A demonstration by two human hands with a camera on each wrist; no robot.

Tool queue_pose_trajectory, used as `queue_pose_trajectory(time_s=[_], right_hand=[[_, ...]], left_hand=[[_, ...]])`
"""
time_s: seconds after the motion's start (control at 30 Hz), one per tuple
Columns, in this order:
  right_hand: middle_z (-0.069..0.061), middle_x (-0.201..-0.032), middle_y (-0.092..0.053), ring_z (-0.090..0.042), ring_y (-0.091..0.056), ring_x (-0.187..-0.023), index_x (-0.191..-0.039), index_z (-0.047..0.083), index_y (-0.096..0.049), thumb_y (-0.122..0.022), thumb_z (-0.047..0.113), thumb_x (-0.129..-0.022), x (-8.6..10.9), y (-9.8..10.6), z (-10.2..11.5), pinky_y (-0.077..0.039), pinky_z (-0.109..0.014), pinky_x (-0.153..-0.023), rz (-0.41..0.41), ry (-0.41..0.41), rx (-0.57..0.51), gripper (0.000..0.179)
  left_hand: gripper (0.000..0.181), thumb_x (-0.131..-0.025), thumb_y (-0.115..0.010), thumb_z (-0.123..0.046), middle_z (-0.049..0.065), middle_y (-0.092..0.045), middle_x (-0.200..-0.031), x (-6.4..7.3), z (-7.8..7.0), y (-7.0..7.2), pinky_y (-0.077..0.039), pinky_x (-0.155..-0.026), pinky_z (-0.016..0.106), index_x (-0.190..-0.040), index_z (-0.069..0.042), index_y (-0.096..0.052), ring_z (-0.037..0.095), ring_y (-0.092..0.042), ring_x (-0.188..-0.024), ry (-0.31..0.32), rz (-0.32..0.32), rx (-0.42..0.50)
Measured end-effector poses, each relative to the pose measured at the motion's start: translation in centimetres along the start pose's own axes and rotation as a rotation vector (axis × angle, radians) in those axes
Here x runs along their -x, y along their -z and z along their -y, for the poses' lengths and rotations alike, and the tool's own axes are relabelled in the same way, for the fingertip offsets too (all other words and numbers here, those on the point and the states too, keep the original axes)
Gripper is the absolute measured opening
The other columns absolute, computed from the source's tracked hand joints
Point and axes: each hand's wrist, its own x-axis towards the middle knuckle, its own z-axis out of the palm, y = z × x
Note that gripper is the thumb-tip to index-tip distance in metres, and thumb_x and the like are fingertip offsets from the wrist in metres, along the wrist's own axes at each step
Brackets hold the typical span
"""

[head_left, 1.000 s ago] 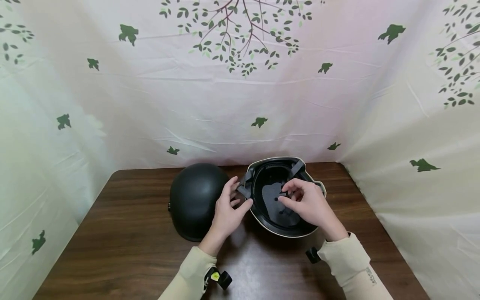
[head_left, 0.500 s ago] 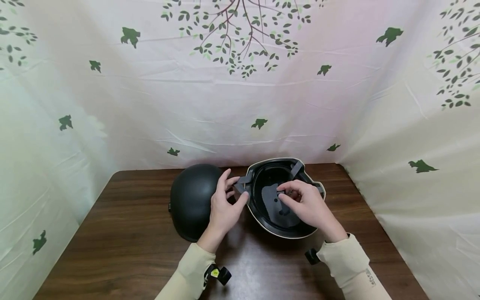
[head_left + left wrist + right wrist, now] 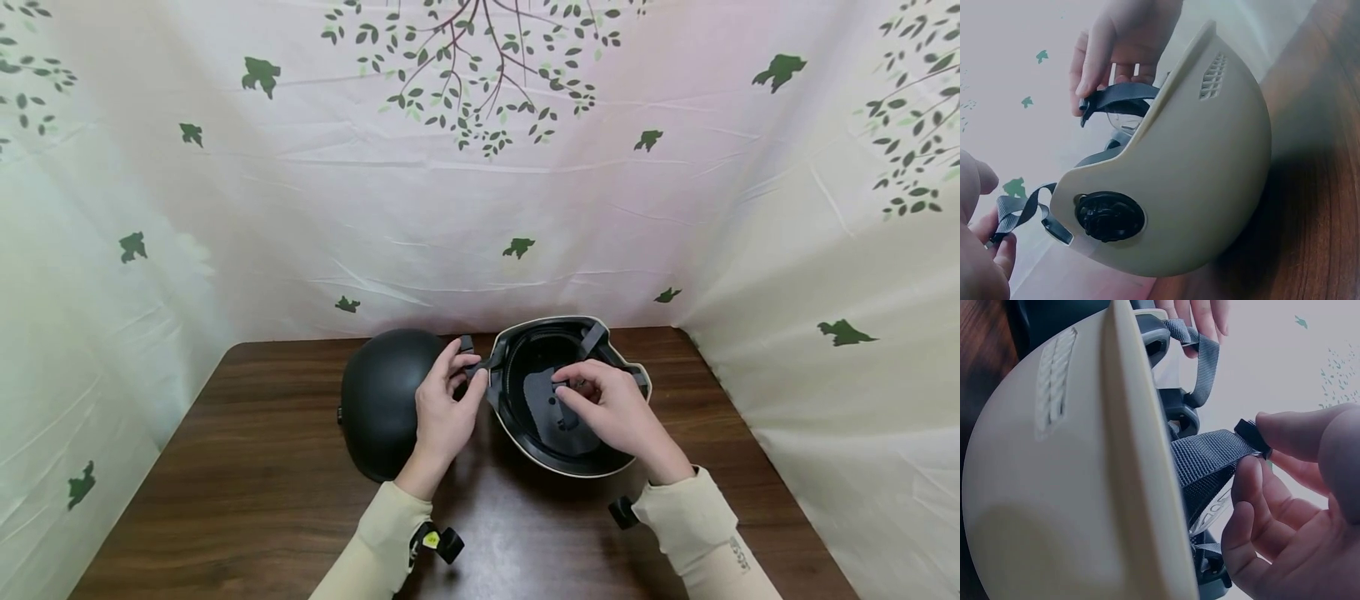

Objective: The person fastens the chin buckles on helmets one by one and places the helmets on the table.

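A cream helmet point(image 3: 1210, 156) lies upside down on the table, its black padded inside point(image 3: 536, 383) facing up in the head view. Over its left rim, my left hand point(image 3: 446, 412) pinches the end of a grey webbing strap point(image 3: 1017, 209) between its fingers. My right hand point(image 3: 611, 404) is above the helmet's opening. Between thumb and fingers it pinches a small black buckle point(image 3: 1250, 434) at the end of another grey strap point(image 3: 1210, 453). Both straps stay joined to the helmet. A round black knob point(image 3: 1110, 215) sits on its side.
A matte black helmet point(image 3: 390, 392) stands dome up, close to the left of the cream one and right beside my left hand. Both are near the back edge of the dark wooden table point(image 3: 225, 467). White cloth point(image 3: 420, 208) printed with leaves hangs behind and at the sides.
My left hand has shifted slightly left and away from me, drawing its strap outward from the helmet's rim, and its thumb has risen. My right hand has hardly moved and keeps the buckle.
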Motion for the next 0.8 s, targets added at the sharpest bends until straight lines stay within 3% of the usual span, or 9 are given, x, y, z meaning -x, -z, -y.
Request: queue_pose_trajectory(time_s=[0.23, 0.43, 0.6, 0.8], right_hand=[[0.004, -0.095, -0.070, -0.012, -0.059, -0.070, -0.112, 0.019, -0.078, -0.077, 0.013, -0.097, 0.20, -0.11, -0.21, -0.051, -0.026, -0.059, 0.012, -0.004, -0.004, 0.016], [0.004, -0.094, -0.069, -0.011, -0.058, -0.071, -0.111, 0.019, -0.078, -0.077, 0.013, -0.097, 0.24, -0.11, -0.11, -0.050, -0.026, -0.061, 0.014, 0.002, -0.010, 0.015], [0.004, -0.092, -0.068, -0.011, -0.058, -0.071, -0.111, 0.016, -0.078, -0.077, 0.012, -0.097, 0.28, -0.08, -0.11, -0.050, -0.026, -0.060, 0.012, 0.004, -0.010, 0.015], [0.007, -0.089, -0.067, -0.011, -0.060, -0.071, -0.107, 0.017, -0.078, -0.083, 0.014, -0.092, 0.25, -0.10, -0.02, -0.052, -0.026, -0.061, 0.013, 0.014, -0.004, 0.017]], left_hand=[[0.032, -0.096, -0.078, -0.008, 0.011, -0.074, -0.111, -0.03, 0.22, -0.18, -0.060, -0.093, 0.046, -0.127, -0.007, -0.074, 0.026, -0.071, -0.107, -0.044, -0.032, 0.040], [0.015, -0.098, -0.076, -0.012, 0.007, -0.071, -0.099, -0.16, 0.28, -0.23, -0.062, -0.088, 0.035, -0.112, -0.012, -0.080, 0.022, -0.069, -0.093, -0.088, -0.064, 0.061], [0.018, -0.097, -0.077, -0.009, 0.007, -0.067, -0.091, -0.23, 0.27, -0.29, -0.062, -0.084, 0.037, -0.114, -0.012, -0.080, 0.021, -0.066, -0.087, -0.093, -0.073, 0.034], [0.039, -0.088, -0.084, -0.001, 0.016, -0.059, -0.098, -0.35, 0.17, -0.39, -0.061, -0.081, 0.039, -0.124, -0.009, -0.072, 0.025, -0.066, -0.088, -0.036, -0.050, 0.052]])
